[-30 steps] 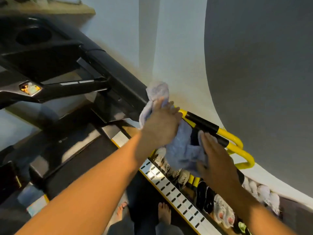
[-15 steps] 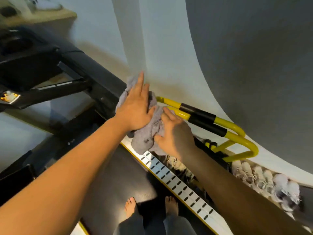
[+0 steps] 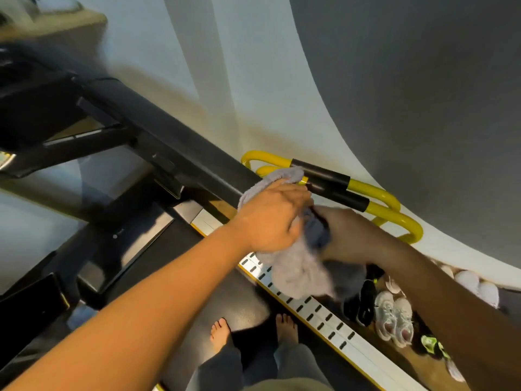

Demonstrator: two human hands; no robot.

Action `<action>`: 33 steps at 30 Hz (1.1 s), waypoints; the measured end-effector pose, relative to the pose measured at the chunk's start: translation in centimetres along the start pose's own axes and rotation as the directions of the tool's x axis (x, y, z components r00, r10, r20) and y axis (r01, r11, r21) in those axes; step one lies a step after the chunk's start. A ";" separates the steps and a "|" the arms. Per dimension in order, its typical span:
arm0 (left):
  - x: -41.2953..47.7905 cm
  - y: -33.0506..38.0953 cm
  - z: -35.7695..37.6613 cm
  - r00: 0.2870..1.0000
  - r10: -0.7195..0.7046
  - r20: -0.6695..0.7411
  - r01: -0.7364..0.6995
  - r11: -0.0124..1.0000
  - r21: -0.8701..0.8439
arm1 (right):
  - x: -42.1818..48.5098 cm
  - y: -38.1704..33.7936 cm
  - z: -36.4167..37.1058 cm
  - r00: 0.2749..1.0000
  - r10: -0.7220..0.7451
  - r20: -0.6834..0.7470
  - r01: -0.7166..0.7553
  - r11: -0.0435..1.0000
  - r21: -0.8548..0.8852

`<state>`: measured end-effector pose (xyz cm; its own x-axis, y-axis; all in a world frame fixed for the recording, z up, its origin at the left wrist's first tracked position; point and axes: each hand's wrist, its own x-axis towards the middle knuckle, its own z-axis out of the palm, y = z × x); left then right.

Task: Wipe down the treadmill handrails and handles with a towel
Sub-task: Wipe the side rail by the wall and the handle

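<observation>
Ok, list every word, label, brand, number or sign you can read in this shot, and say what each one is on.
None can be read.
The treadmill console is motion-blurred, so any markings on it are lost.
The yellow handrail, its black grip sleeves and the grey towel show no print.
The slotted side rail carries only dark slots.
The sneakers on the floor are too small to show any logo.
</observation>
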<state>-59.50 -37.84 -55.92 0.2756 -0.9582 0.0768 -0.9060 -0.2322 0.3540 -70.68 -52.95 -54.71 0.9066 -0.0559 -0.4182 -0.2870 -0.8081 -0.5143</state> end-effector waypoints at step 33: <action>-2.1 -10.9 -5.1 0.899 -0.281 -0.336 0.323 0.944 0.074 | 17.2 -5.3 -1.9 0.950 -0.026 0.310 -0.219 0.649 0.728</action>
<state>-48.55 -32.44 -55.21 0.6105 -0.7399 0.2825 -0.7896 -0.5409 0.2898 -52.95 -50.70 -57.78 0.7735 0.1496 -0.6160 -0.6105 -0.0856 -0.7874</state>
